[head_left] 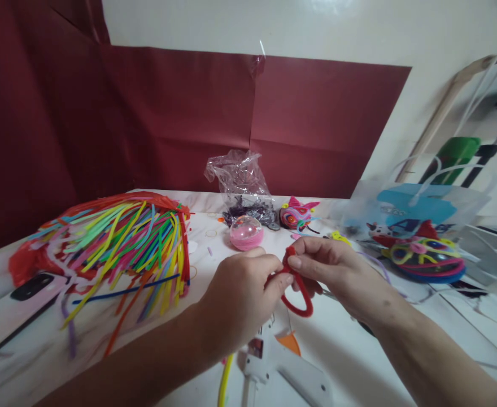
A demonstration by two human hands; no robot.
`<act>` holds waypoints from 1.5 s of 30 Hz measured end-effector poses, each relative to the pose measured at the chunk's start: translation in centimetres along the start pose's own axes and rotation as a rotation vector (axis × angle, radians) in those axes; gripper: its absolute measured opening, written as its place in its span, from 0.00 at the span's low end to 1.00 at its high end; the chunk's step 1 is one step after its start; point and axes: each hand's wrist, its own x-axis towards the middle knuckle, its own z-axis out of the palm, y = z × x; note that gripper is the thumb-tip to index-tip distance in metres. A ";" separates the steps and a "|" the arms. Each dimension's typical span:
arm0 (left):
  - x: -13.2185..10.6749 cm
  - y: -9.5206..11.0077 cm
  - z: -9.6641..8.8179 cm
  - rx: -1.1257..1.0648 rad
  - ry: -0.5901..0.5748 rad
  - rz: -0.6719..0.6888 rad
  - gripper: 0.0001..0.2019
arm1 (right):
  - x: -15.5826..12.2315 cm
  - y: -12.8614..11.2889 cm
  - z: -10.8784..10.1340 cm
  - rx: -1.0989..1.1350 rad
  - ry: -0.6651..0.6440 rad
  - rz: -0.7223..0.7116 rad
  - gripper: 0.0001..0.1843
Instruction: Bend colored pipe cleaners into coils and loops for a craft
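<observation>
Between my two hands is a red pipe cleaner [303, 308], bent into a loop that hangs below the fingers. My left hand [244, 288] pinches it near the crossing of the loop. Thumb and fingers of my right hand [331, 268] are closed on its upper part, close to my left fingertips. Some metal, perhaps a tool, shows under my right hand, mostly hidden. On the table below my hands lies a white glue gun [282, 367] with an orange piece [290, 342] next to it.
A heap of colourful pipe cleaners [138, 243] lies left, beside a phone [24, 305]. Behind my hands stand a clear-topped pink ball [246, 233], a plastic bag [242, 175] and a pink pipe-cleaner figure [297, 215]. A decorated piece [426, 257] and a translucent bag [418, 198] are right.
</observation>
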 end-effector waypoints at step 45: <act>0.7 -0.2 -0.5 -0.603 0.112 -0.173 0.06 | 0.4 0.5 -0.4 0.290 -0.130 -0.009 0.08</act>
